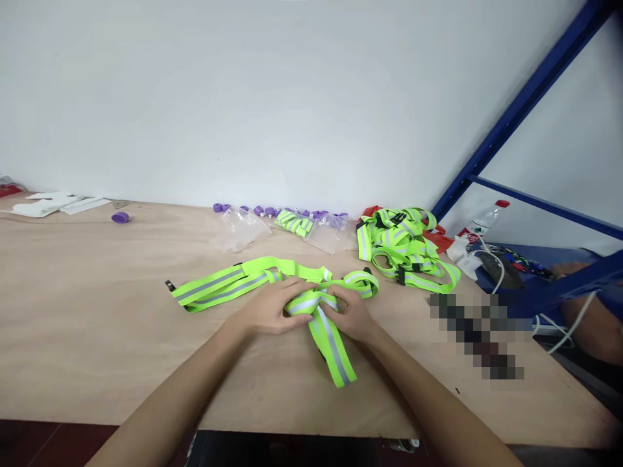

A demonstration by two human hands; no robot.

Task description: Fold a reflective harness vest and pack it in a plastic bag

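A neon-green reflective strap with a grey stripe is bunched between my two hands over the table. My left hand grips the bunched part from the left, thumb below and fingers over the top. From the right, my right hand pinches the same strap, its fingertips partly hidden by the folds. One end hangs down toward the front in a flat loop. Another length stretches left along the table to a black buckle, and a curled loop lies just beyond my right hand.
A tangled pile of similar green straps lies at the back right. Along the wall are purple caps, clear plastic bags and a bagged folded strap. A blue metal frame and a bottle stand right, near another person's arm.
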